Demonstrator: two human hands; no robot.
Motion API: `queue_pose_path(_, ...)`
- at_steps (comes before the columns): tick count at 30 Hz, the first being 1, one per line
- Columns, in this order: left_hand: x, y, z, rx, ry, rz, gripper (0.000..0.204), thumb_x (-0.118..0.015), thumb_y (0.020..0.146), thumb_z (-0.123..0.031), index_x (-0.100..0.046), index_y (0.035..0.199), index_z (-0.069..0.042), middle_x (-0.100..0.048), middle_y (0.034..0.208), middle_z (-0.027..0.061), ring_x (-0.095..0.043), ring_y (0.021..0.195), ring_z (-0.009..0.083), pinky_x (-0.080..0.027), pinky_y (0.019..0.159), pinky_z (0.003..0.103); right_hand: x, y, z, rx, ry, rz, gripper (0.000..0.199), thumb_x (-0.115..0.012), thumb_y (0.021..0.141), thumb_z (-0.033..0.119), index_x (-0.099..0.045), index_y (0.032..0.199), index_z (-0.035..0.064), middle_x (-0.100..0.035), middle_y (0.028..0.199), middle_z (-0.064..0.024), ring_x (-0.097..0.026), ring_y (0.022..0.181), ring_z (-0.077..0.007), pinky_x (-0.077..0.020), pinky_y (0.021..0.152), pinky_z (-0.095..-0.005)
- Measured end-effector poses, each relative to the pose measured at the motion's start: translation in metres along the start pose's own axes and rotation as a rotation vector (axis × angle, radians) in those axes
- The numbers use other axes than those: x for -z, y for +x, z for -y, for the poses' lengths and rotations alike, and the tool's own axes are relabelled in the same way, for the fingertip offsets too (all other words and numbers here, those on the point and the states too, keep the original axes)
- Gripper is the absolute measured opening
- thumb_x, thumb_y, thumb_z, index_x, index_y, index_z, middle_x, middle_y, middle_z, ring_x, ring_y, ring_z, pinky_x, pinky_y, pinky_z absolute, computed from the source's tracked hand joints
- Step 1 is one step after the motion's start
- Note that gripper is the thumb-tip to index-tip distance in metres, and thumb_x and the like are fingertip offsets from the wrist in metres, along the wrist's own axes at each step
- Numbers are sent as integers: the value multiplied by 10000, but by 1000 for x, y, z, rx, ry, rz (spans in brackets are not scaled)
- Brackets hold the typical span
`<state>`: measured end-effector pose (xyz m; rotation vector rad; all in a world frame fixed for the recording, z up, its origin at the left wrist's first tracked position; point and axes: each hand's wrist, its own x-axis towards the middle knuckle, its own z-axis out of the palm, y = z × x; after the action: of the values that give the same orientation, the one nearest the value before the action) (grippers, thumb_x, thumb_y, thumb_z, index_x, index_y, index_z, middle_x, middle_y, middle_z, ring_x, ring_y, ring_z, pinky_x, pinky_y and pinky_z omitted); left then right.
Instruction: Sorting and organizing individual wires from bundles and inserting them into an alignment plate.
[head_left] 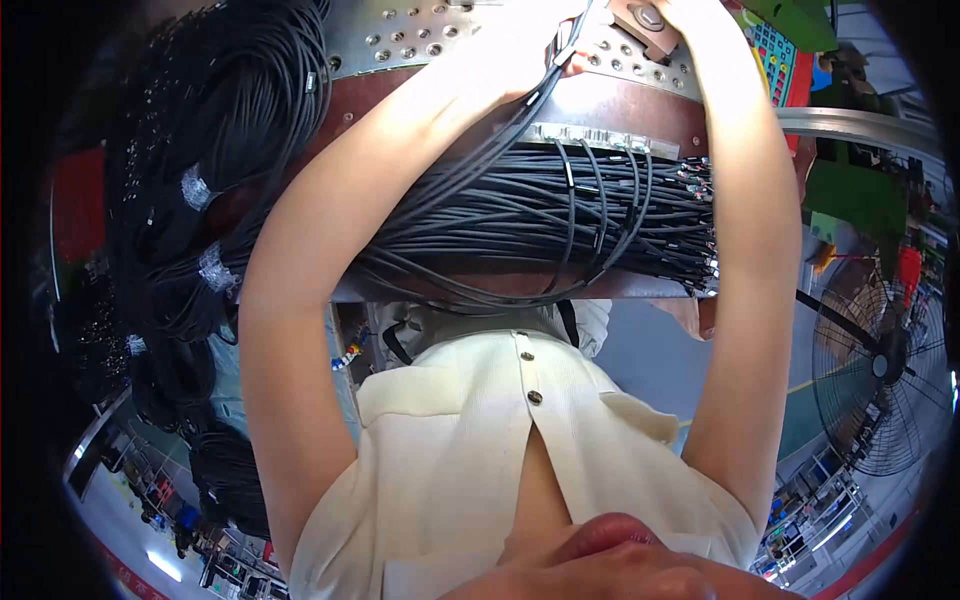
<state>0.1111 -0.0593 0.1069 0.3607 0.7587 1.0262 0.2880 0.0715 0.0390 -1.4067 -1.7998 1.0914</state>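
Note:
Near the top edge, my left hand [537,58] is closed around a few black cables [530,112] that carry small white labels. Glare washes out part of its fingers. My right hand [688,14] is at the upper right, beside a brown metal block [652,38] with a round fitting; its fingers are cut off by the frame edge. Below both hands, a row of small clear-and-metal connectors [600,137] sits along the bench, with several cables running down from it. A thick bundle of black cables [470,225] lies across the bench front, its stripped ends toward the right.
Large coils of black cable [230,110] tied with clear wrap hang at the left. A metal plate [400,40] studded with round fittings spans the bench back. To the right are a metal rail [860,125], a black fan [880,365] and a red-edged panel [775,60].

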Motion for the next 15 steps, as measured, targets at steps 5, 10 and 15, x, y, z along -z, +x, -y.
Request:
queue_pose_path(5,32,18,20,-11,-79,522,304,-427,983,-201,-579,1097,36,-635,936,124,-606,790,172,-522,695,279,26,69,-135,642,-960,-822,268,-564,894,246,-645,1036,33,-664,963,-163,-630,797,-253,-498,697,-357)
queue_pose_path(10,34,-73,23,168,76,22,308,-368,1009,-245,-556,1035,-1,-462,709,-2,-387,576,67,-339,528,205,-33,-81,72,269,-292,-47,192,-556,869,198,-653,909,37,-658,841,-142,-615,765,-282,-486,694,-376)
queue_pose_path(15,48,-108,25,219,72,107,202,-387,990,-187,-449,809,-122,-305,508,-77,-256,413,53,-228,401,206,-33,-95,53,290,-98,19,210,-541,891,176,-662,879,4,-658,808,-118,-620,734,-218,-490,667,-325)
